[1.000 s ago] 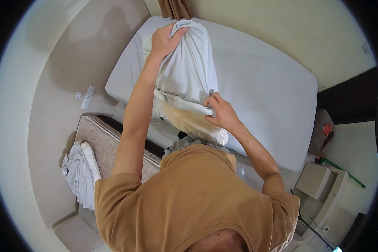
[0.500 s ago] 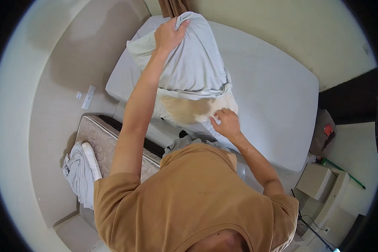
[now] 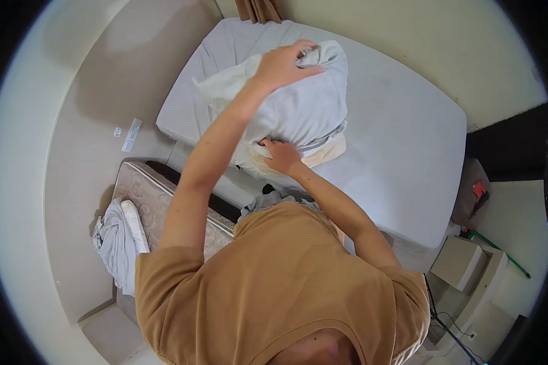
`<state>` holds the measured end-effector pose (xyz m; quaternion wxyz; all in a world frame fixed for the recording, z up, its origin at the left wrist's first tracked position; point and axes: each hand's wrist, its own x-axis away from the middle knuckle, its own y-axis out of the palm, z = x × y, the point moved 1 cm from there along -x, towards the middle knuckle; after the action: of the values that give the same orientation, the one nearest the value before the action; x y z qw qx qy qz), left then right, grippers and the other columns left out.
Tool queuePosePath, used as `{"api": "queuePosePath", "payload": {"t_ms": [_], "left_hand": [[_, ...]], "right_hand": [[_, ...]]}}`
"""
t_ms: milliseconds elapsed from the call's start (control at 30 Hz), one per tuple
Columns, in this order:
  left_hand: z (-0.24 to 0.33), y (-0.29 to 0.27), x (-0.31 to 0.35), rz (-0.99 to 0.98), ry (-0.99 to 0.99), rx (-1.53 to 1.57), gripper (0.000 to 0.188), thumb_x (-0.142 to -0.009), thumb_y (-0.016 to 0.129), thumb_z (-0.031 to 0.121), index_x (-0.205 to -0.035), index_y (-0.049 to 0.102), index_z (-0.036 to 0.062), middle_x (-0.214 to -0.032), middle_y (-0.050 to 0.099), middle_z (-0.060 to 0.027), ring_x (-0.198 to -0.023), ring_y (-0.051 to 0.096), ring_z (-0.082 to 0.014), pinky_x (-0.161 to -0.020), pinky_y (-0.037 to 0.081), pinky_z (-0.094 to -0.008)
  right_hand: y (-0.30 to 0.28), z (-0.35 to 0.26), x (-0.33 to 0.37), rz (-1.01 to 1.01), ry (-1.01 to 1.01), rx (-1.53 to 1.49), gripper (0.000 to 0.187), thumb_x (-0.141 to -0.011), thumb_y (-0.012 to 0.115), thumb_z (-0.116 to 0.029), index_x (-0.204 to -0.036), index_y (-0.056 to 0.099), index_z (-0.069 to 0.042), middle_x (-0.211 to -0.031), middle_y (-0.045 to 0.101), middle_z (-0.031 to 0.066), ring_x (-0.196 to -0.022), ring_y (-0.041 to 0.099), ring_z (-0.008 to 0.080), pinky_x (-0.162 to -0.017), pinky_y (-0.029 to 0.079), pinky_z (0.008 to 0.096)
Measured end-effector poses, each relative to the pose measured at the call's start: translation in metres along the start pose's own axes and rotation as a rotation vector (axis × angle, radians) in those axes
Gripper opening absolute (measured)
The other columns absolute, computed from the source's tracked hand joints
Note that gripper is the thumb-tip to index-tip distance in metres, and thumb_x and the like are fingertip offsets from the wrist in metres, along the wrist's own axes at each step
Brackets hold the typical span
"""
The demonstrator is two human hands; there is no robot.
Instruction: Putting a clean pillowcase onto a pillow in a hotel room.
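Where gripped, pillowcase [image 3: 304,109] seemingly bunches.

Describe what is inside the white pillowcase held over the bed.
A cream pillow shows at the open lower end of the white pillowcase. The left hand grips the top, the right hand the opening. The pillow's upper part is covered by fabric.

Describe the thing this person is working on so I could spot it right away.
Start at the big bed with its pale grey sheet. Near its front edge sits a pillow, gripped on top by the left hand and below by the right hand. A yellowish end pokes out of its light grey case.
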<state>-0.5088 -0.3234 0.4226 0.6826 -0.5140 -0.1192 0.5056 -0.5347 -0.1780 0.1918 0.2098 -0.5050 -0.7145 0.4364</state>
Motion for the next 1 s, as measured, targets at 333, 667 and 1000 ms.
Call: {"api": "queuePosePath", "payload": {"t_ms": [333,667,1000], "left_hand": [[-0.162,-0.017,0.098,-0.352,-0.307,-0.055,0.091,-0.067,0.07,0.068,-0.133,0.053,0.0082,-0.117,0.065,-0.0191,-0.112,0.06,-0.0339,-0.096,0.044,-0.0415],[-0.067,-0.051,-0.023,0.027,-0.642,1.068,0.053,-0.08,0.068,0.03,-0.124,0.058,0.0017,-0.106,0.067,-0.0156,-0.093,0.066,-0.0258,-0.078,0.053,-0.039],[-0.012,-0.059,-0.083,0.41,-0.608,1.116,0.037,-0.081,0.057,0.023,-0.111,0.057,0.0008,-0.097,0.064,-0.0152,-0.087,0.063,-0.0271,-0.079,0.051,-0.0384]], "right_hand": [[-0.023,0.026,0.014,0.016,0.045,-0.168,0.035,-0.075,0.067,-0.023,-0.107,0.058,-0.011,-0.097,0.065,0.0115,-0.095,0.062,0.0315,-0.083,0.049,0.042],[-0.123,-0.011,-0.01,0.694,-0.296,-0.191,0.036,-0.064,0.076,-0.022,-0.095,0.063,-0.01,-0.094,0.06,0.0066,-0.087,0.053,0.0293,-0.081,0.043,0.0394],[-0.177,-0.019,-0.018,0.574,-0.366,-0.212,0.034,-0.06,0.073,-0.014,-0.091,0.059,-0.009,-0.088,0.059,0.0069,-0.083,0.059,0.0281,-0.07,0.05,0.0405]]}}
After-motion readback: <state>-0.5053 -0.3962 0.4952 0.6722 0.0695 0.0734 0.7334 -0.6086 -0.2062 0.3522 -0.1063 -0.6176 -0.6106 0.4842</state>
